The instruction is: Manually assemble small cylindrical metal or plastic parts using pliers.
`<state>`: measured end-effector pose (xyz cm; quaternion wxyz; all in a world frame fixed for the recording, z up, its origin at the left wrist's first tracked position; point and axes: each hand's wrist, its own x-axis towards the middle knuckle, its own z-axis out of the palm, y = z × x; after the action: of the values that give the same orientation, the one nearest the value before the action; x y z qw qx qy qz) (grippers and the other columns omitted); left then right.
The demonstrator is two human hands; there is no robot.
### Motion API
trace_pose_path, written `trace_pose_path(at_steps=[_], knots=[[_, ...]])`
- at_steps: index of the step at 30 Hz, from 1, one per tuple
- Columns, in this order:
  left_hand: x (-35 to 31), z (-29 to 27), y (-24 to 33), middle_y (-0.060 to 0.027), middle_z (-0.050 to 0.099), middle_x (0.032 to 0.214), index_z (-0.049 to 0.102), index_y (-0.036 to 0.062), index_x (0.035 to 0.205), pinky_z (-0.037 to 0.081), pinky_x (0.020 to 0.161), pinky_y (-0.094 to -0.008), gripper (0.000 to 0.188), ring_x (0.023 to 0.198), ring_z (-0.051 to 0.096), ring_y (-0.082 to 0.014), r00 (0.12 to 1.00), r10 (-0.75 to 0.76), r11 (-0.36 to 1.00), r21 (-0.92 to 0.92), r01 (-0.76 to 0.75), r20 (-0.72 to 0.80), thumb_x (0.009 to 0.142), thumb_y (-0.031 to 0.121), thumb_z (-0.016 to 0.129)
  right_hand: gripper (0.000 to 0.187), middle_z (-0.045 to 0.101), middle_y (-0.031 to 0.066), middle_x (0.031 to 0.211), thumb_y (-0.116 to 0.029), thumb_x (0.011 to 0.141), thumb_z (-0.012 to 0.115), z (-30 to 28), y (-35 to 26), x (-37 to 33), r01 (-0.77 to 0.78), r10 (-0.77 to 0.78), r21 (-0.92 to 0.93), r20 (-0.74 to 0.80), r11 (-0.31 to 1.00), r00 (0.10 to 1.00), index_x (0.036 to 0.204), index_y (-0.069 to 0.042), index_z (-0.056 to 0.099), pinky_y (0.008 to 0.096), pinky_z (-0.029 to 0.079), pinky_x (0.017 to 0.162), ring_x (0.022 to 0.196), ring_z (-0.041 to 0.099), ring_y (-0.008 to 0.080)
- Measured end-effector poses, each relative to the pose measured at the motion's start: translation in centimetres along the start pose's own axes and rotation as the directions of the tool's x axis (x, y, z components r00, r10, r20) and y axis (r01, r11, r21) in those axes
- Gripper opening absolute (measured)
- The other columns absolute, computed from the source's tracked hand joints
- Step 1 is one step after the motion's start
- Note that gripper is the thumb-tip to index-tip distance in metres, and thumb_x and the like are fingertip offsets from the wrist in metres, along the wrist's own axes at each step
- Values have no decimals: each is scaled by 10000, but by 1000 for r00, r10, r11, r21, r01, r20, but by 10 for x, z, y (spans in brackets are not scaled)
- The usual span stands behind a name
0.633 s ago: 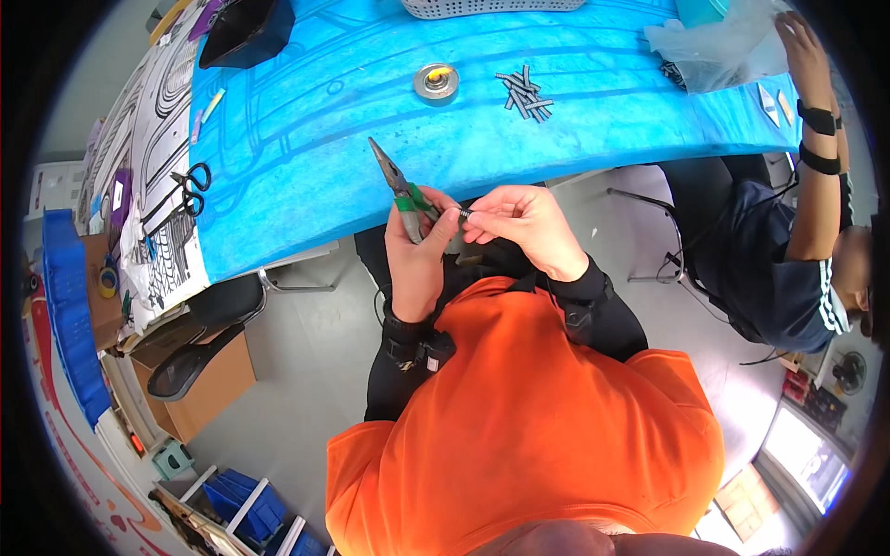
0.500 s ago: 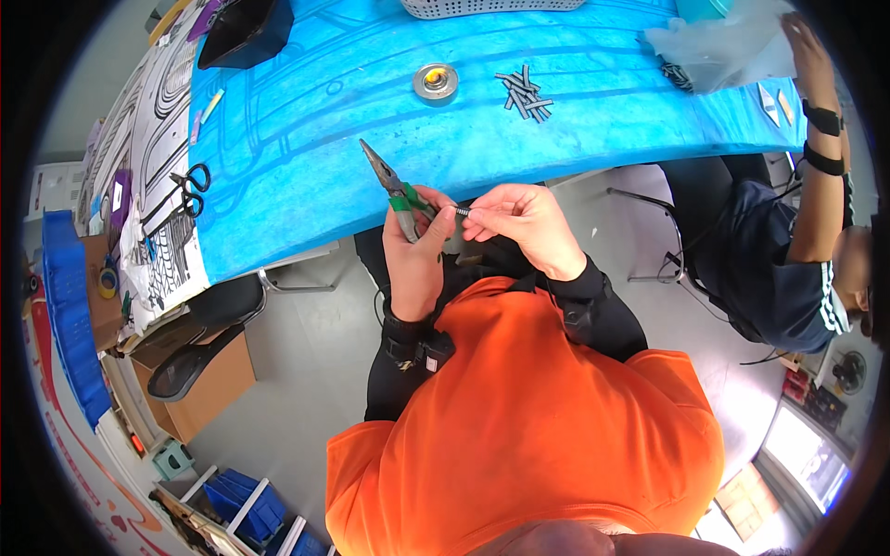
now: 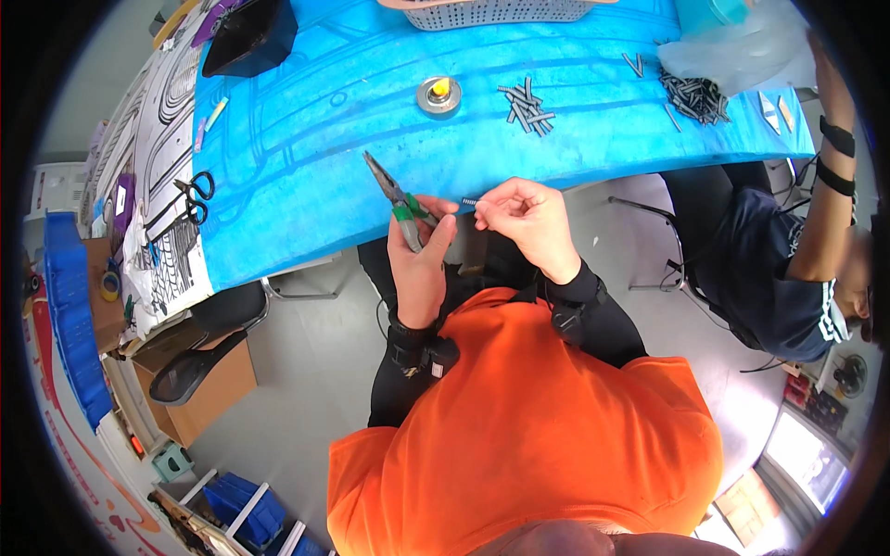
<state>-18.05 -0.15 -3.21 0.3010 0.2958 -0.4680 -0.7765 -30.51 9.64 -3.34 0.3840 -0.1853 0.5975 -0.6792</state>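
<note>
My left hand (image 3: 422,264) is closed around needle-nose pliers (image 3: 383,179) with green-and-grey handles, their jaws pointing to the far left over the table. My right hand (image 3: 533,225) pinches a short, dark, ribbed piece like a small coil spring (image 3: 470,201). The piece's free end points left toward my left fingertips, with a small gap between. Farther in, a small heap of similar short grey pieces (image 3: 530,109) lies on the blue tabletop (image 3: 324,176). Left of that heap stands a round metal tin (image 3: 438,96) with something yellow in its centre.
At right, a co-worker's arm (image 3: 833,120) holds a clear plastic bag (image 3: 742,56) over a larger dark pile (image 3: 693,98). Black scissors (image 3: 194,198) lie at left, a black bin (image 3: 248,39) far left. A perforated basket (image 3: 501,13) stands at the far edge.
My right hand has drawn the ribbed piece slightly away from my left fingers, which touched it before. Beside the co-worker's bag, the dark pile shows much larger, with a few loose pieces around it.
</note>
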Motion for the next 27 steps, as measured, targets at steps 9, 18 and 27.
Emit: trace_pose_path(at_steps=[9,18,27], knots=[[4,-4,8,-42,601,930,530,26,1035,366,609,-201,191,725,498,-91,995,98,994,-49,-99,-26,858,-29,575,109,659,14,729,-82,790,723,-12,-19,89,315,-365,-233,-211,920,907,837,11,688,199,481,623,651,587,45],[5,-12,6,-50,601,927,528,29,1048,370,596,-202,211,719,507,-101,995,84,993,-81,-89,-55,855,-41,582,137,650,2,698,-103,786,738,0,-11,127,318,-382,-269,-234,909,894,850,12,703,189,464,594,617,542,23],[11,-13,3,-47,604,925,530,31,1051,361,579,-192,212,717,505,-93,996,77,992,-95,-80,-33,857,-33,587,120,616,-34,705,-74,819,719,2,-8,132,323,-371,-261,-165,910,914,882,26,697,165,393,563,619,486,1]])
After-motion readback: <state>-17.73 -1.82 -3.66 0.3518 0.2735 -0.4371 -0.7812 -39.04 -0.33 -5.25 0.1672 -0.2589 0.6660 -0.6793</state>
